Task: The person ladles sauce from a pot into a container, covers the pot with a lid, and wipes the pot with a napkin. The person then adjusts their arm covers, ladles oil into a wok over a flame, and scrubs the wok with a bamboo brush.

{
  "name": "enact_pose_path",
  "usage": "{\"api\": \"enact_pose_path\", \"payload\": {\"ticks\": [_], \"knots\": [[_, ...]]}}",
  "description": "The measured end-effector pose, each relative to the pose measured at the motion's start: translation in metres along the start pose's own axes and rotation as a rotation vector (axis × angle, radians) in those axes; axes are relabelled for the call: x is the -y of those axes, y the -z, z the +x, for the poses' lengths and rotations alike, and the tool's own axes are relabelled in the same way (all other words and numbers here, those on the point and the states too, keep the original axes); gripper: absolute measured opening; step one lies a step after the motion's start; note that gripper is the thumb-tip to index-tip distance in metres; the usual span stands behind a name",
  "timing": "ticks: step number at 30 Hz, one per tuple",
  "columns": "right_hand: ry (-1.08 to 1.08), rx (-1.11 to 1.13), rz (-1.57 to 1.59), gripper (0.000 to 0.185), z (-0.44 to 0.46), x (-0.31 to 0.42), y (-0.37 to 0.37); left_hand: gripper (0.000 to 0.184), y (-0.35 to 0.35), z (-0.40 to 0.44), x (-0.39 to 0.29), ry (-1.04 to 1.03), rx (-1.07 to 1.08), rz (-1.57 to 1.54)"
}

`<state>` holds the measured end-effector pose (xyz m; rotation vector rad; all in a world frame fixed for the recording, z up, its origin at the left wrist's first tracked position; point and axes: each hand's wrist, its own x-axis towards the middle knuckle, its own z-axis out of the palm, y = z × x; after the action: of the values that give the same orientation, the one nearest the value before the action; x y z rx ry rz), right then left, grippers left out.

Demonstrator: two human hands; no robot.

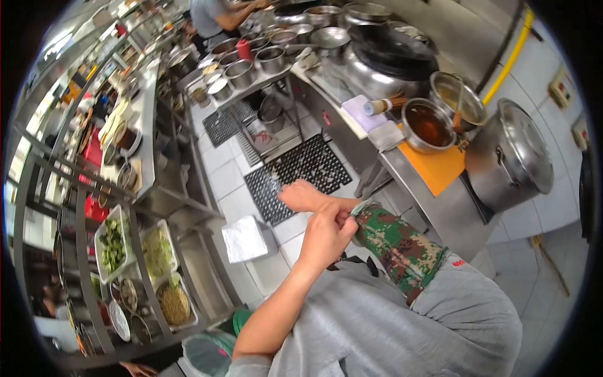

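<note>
Tiled kitchen floor (227, 181), black mat (308, 166) beyond hands. Camo sleeve (402, 251) around right forearm, near; left hand (323, 235) fingertips pinched on its cuff. Right hand (301, 196): can't tell finger spacing. Risk: weak pinch, cuff slips or bunches.

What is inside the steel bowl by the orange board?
The bowl holds reddish-brown liquid. Anything beneath the liquid's surface is hidden, and so is the bottom.
</note>
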<state>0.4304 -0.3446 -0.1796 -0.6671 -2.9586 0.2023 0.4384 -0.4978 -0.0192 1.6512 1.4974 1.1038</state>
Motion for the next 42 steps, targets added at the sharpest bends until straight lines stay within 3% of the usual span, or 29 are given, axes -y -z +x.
{"api": "enact_pose_path", "payload": {"ticks": [3,7,11,14,16,18,21,22,24,27,30,33,37,39,40,41,42], "knots": [[0.040,0.106,-0.039,0.015,-0.017,0.001,-0.039,0.023,-0.017,0.022,0.013,0.039,0.043,0.114],[0.114,0.210,-0.033,0.015,-0.045,0.009,-0.071,0.028,-0.006,0.049,-0.007,0.235,0.416,0.150],[0.165,0.263,-0.017,0.015,-0.070,0.018,-0.086,0.028,-0.030,0.076,0.021,0.329,0.671,0.184],[0.181,0.277,-0.007,0.015,-0.076,0.020,-0.091,0.025,-0.040,0.078,0.006,0.201,0.746,0.359],[0.174,0.273,0.012,0.015,-0.079,0.017,-0.095,0.017,-0.050,0.070,0.008,-0.043,0.660,0.538],[0.175,0.273,0.020,0.015,-0.081,0.017,-0.094,0.013,-0.040,0.068,-0.005,-0.354,0.571,0.574],[0.171,0.272,0.036,0.016,-0.083,0.014,-0.092,0.012,-0.003,0.080,-0.010,-0.512,0.717,0.447],[0.153,0.270,0.036,0.016,-0.085,0.011,-0.089,0.013,0.003,0.086,-0.002,-0.431,0.615,0.278],[0.147,0.272,0.042,0.016,-0.086,0.012,-0.089,0.017,0.003,0.097,-0.001,-0.053,0.462,0.314],[0.135,0.279,0.038,0.016,-0.089,0.010,-0.088,0.025,-0.020,0.108,0.009,0.258,0.781,0.242],[0.115,0.287,0.037,0.016,-0.092,0.008,-0.087,0.030,-0.040,0.105,0.003,0.328,0.960,0.143],[0.097,0.293,0.045,0.016,-0.094,0.007,-0.085,0.026,-0.052,0.099,0.008,0.199,0.901,0.233],[0.079,0.293,0.069,0.017,-0.082,0.009,-0.094,0.019,-0.062,0.081,-0.011,-0.233,0.721,0.721],[0.064,0.301,0.086,0.017,-0.071,0.013,-0.095,0.019,-0.068,0.077,-0.030,-0.147,0.813,0.780],[0.044,0.302,0.091,0.017,-0.067,0.015,-0.095,0.015,-0.090,0.067,-0.004,-0.261,0.598,0.707],[0.006,0.307,0.086,0.017,-0.063,0.015,-0.096,0.015,-0.066,0.080,-0.035,-0.291,0.783,0.815],[-0.015,0.314,0.072,0.017,-0.056,0.017,-0.099,0.023,-0.081,0.096,0.002,-0.419,0.859,0.762]]}}
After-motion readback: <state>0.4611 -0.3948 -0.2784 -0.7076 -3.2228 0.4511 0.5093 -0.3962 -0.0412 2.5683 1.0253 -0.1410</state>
